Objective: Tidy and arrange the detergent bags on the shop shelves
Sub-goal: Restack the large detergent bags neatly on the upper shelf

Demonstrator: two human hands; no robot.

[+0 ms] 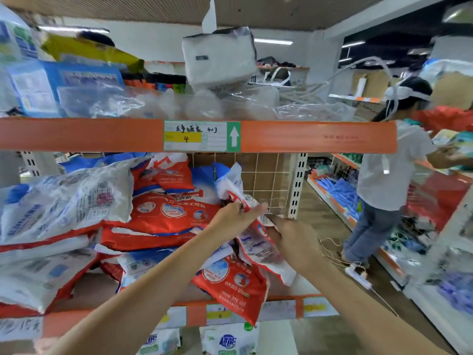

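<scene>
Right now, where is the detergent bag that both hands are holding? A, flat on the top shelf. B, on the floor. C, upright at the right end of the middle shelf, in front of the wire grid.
C: both the left hand and right hand grip the detergent bag upright before the wire grid.

The detergent bags (167, 213) were glossy, crinkled plastic film — the shelf rail (317, 137) smooth painted metal, its label (202, 136) matt paper.
</scene>
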